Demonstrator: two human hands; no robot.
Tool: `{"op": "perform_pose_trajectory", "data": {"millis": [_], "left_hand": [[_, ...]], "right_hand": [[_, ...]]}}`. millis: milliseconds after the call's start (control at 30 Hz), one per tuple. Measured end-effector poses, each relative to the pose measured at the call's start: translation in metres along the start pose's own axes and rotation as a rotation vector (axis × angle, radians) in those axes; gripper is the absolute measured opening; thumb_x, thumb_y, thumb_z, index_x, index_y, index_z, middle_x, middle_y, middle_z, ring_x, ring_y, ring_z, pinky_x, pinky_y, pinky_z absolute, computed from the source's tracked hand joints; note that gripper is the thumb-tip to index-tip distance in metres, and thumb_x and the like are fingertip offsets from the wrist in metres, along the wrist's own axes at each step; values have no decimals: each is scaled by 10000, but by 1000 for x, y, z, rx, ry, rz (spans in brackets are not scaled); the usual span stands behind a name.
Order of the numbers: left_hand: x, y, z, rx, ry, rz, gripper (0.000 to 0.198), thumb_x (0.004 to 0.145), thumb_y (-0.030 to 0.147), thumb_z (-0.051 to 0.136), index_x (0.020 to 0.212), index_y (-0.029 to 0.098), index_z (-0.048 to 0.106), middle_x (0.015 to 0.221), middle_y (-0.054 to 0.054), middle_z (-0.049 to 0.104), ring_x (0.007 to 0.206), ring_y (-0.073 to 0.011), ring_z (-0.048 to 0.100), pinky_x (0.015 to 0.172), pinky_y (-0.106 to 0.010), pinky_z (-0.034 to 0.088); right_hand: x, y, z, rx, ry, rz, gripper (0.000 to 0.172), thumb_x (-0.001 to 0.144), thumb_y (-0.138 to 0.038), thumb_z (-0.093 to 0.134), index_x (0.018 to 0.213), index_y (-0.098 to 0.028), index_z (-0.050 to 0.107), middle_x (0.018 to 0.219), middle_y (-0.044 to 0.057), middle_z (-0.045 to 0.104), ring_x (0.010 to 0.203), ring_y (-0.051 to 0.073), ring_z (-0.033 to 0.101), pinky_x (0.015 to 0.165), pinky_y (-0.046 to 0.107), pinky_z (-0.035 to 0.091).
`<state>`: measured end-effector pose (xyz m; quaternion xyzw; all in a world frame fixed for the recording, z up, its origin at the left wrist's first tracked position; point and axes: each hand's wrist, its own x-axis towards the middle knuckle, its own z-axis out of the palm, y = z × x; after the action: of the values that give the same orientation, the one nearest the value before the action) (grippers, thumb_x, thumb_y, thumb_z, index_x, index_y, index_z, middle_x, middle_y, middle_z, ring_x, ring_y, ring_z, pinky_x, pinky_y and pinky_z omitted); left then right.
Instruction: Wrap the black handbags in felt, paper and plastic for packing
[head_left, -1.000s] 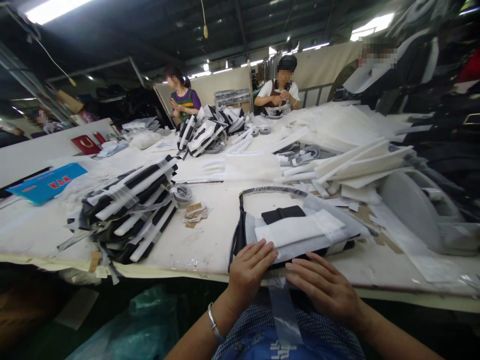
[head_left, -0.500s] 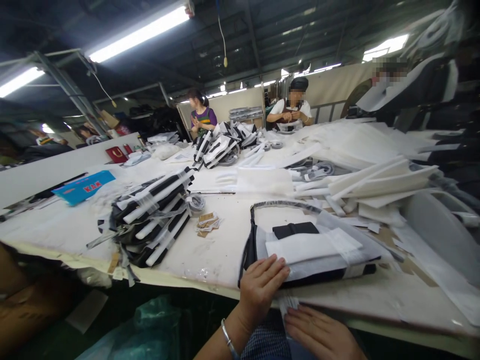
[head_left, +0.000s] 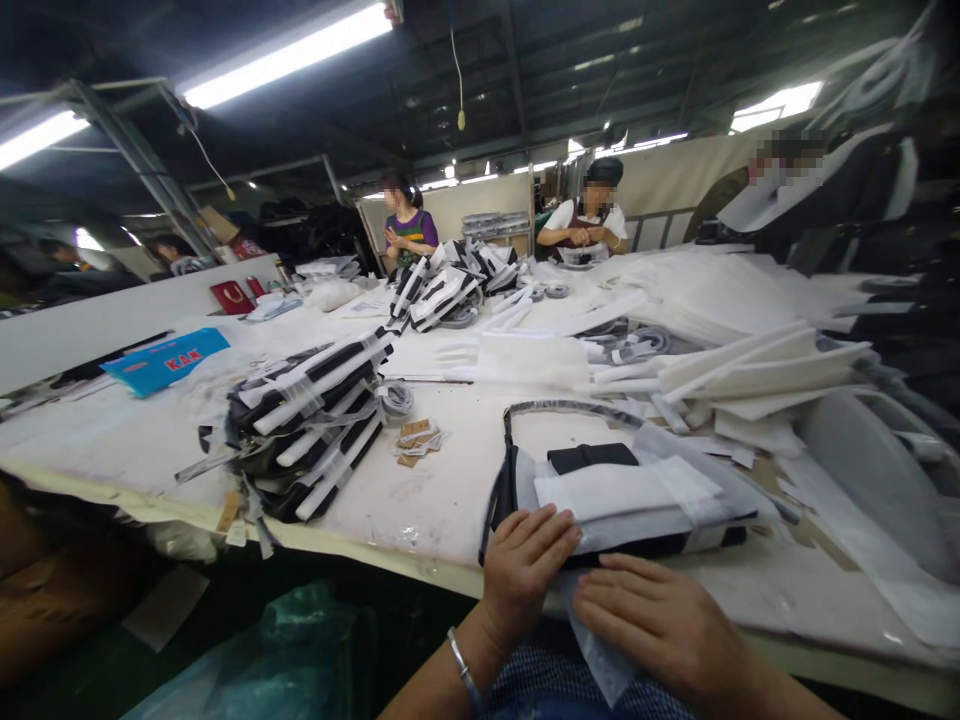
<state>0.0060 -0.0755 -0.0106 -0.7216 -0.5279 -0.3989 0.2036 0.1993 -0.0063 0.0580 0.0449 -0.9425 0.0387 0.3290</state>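
Observation:
A black handbag [head_left: 739, 535], partly wrapped in white padding sheets [head_left: 637, 488], lies flat at the front edge of the table. My left hand [head_left: 529, 560] rests on its near left corner, fingers stretched out over the padding. My right hand [head_left: 652, 610] is just right of it at the table edge, fingers long and together, thumb hidden. Under those fingers a piece of clear plastic film [head_left: 604, 665] hangs down in front of my lap. The bag's dark strap [head_left: 566, 407] arches away behind it, and a black flap [head_left: 591, 457] shows above the padding.
A stack of padded black bags [head_left: 315, 420] stands to the left, with cardboard tags [head_left: 418, 440] beside it. White foam sheets [head_left: 750, 375] are heaped at right. Two co-workers [head_left: 409, 225] are across the table. A blue packet [head_left: 166, 360] lies far left.
My right hand has moved up to the table edge, closer to the bag, and the plastic film beneath it now hangs loose. My left hand stays on the bag's corner.

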Motion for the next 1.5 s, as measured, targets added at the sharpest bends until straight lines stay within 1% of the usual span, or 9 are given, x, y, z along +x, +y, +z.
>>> {"op": "perform_pose_trajectory", "data": {"millis": [133,300,500,733,933,1100,1233,1367,1500], "left_hand": [[-5,4,5,9,71,-104,263,1007,195,514,1187,282,684,1154,-18,740,1126,-179,658,970,-369,498],[-8,8,12,-13,145,-189,163,981,206,568,989,257,722,1004,-11,752,983,-168,678,928,-359,506],[-11,6,6,-128,103,-256,170,972,131,561,1023,207,704,919,-16,749,973,-163,683,944,-353,501],[-13,-1,-8,-241,-39,-205,362,930,24,506,1254,141,616,1124,-77,739,1131,-183,654,1033,-370,492],[-2,1,-15,-239,-49,-243,321,874,37,518,1130,156,671,1091,-102,723,1028,-201,677,942,-362,555],[2,1,-24,-133,-207,-137,351,843,65,481,1141,123,656,1400,-150,585,1343,-287,507,1025,-429,530],[8,4,-29,-103,-309,-143,393,825,79,463,1183,121,620,1399,-122,598,1340,-270,520,1026,-445,538],[9,10,-26,-43,-270,-158,382,854,122,488,1221,110,595,1338,-124,644,1236,-272,609,972,-431,574],[2,7,-18,24,-222,-106,404,902,179,505,1292,88,559,1307,-132,662,1164,-267,648,907,-393,596]], "right_hand": [[18,13,-7,-36,-2,52,261,1010,-180,450,1051,-156,706,928,65,756,843,169,681,831,313,557],[28,38,2,-51,-26,248,320,981,-138,428,1043,-218,732,828,60,653,722,169,575,650,295,483],[33,66,21,186,-205,541,288,942,-142,489,989,-249,753,783,23,581,723,148,573,628,253,435],[42,83,32,152,-395,837,159,888,-315,680,761,-231,724,738,-4,605,718,158,603,658,278,400],[58,100,34,187,-543,865,120,814,-308,750,823,-226,663,814,-26,648,730,144,608,644,262,363],[66,116,37,281,-615,870,209,762,-278,762,895,-233,607,738,-57,667,665,134,595,588,241,333],[66,127,44,296,-589,838,279,715,-274,795,909,-230,598,714,-64,674,607,128,579,555,236,309],[65,120,46,228,-432,843,131,808,-226,720,871,-205,607,774,-12,682,686,148,593,623,255,369],[54,105,24,184,-289,837,105,883,-208,649,988,-207,646,965,21,713,785,141,634,737,261,467]]}}
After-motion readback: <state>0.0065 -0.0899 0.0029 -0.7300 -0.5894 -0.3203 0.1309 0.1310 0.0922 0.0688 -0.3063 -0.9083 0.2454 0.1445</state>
